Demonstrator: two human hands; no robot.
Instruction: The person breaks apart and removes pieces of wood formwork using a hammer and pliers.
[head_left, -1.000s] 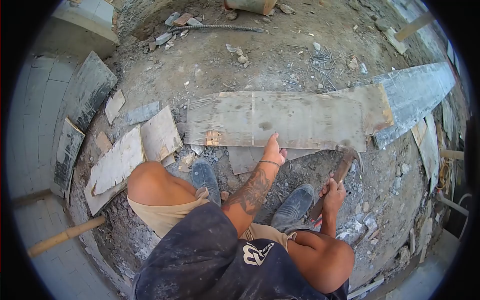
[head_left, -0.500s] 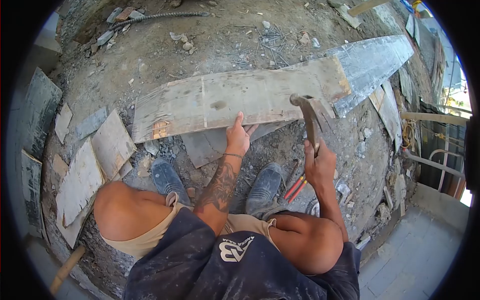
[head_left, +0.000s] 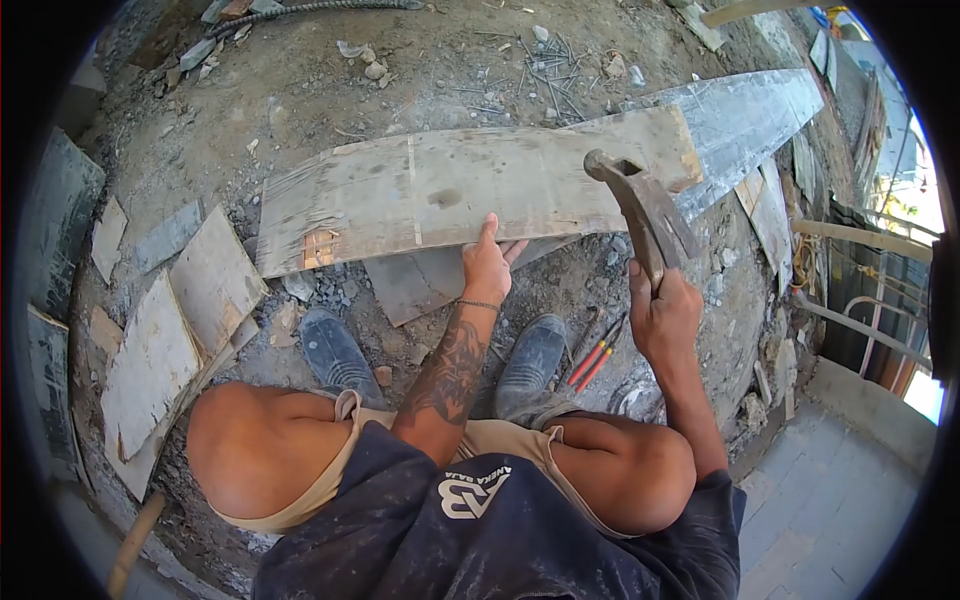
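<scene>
- Hammer [head_left: 645,215], raised since the earlier frame; right hand [head_left: 667,315] closed round its handle.
- Left hand [head_left: 488,265]: gripping near edge of board [head_left: 490,180]; best kept steady, clear of hammer.
- Board: before boots [head_left: 532,358].
- Pliers [head_left: 590,368]: near right boot.

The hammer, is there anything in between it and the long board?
No. The hammer is up in the right hand, with nothing visible between it and the long board. The left hand grips the board's near edge, but off to the hammer's left.
</scene>
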